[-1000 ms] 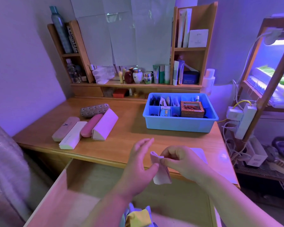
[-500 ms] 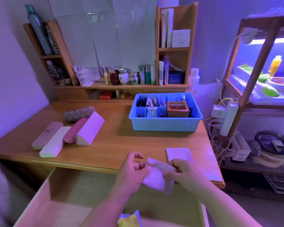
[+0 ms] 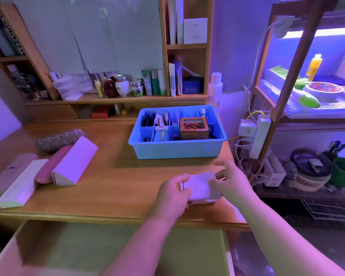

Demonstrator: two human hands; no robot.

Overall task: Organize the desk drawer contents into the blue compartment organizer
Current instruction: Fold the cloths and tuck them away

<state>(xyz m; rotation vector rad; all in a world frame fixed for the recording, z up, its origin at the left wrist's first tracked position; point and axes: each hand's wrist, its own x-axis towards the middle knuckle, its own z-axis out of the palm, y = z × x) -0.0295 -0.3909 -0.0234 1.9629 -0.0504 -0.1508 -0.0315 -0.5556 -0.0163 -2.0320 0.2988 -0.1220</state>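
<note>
While both hands pinch it, a white cloth (image 3: 200, 187) lies near the desk's (image 3: 116, 176) front right corner.
Left hand (image 3: 172, 193) and right hand (image 3: 230, 180) pinch its ends; long axis left-right; no writing legible; organizer (image 3: 177, 150) behind it.

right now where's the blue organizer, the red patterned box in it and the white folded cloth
blue organizer (image 3: 177, 151), head view, on its front outer wall
red patterned box (image 3: 194, 132), head view, on its front side
white folded cloth (image 3: 199, 186), head view, on its top face between the two hands
</note>
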